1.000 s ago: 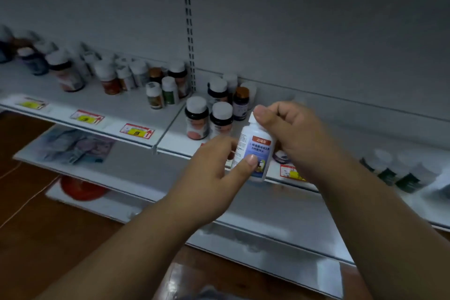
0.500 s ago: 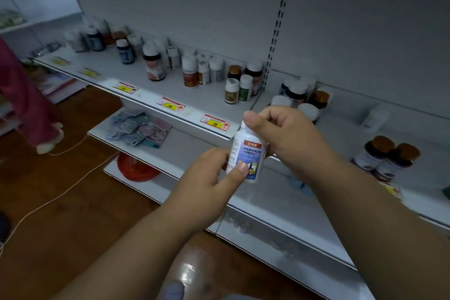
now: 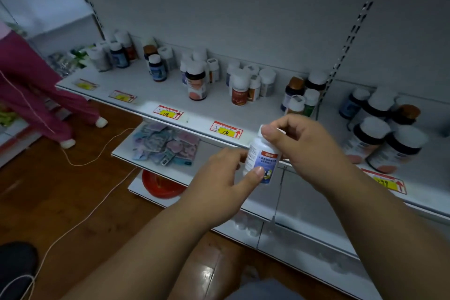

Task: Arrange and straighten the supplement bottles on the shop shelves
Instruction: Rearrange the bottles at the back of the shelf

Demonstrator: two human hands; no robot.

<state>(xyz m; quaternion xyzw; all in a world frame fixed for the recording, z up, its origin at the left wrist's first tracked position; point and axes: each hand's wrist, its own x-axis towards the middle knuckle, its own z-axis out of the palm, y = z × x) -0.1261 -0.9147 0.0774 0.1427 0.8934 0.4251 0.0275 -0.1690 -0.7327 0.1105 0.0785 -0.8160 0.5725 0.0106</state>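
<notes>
Just in front of the shelf, both hands hold a white bottle upright in the air. Left hand wraps its lower body, thumb on the label; right hand pinches the cap. Other bottles stand scattered on the shelf.

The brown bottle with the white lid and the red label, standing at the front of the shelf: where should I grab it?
Grip the brown bottle round its straight middle, coming from the front. It stands upright at the open front of the shelf, while other bottles crowd close behind and to its right. Its wide white lid looks less sure to hold.
</notes>
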